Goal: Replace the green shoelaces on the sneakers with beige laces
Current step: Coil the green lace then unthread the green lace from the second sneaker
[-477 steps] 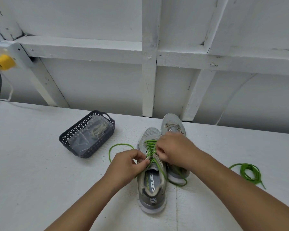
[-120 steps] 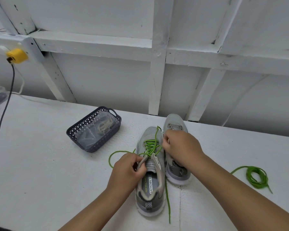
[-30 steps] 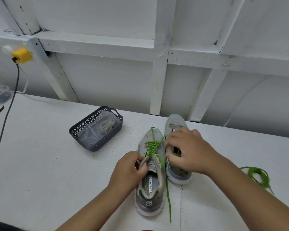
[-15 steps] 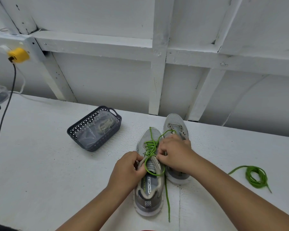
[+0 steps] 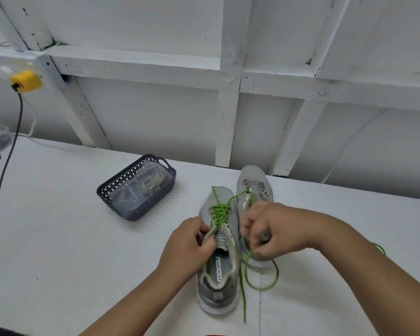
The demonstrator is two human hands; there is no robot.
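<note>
- Green lace (image 5: 219, 212), thin round cord: still crossed through the lower eyelets of the near sneaker (image 5: 218, 260), loose ends trailing off its right side onto the table (image 5: 58, 238).
- Likely light, limp and a bit slick; best pinched close to an eyelet and drawn out one crossing at a time, not yanked by the tail.
- Right hand (image 5: 272, 229): fingers curled, pinching a free strand beside the shoe's collar.
- Left hand (image 5: 189, 248): fingers gripping the upper's left edge, steadying a soft, light shoe likely to slide.
- Far sneaker (image 5: 254, 184): eyelets seemingly bare.
- Beige laces (image 5: 153, 181): bagged in the dark basket (image 5: 109, 191), well left.
</note>
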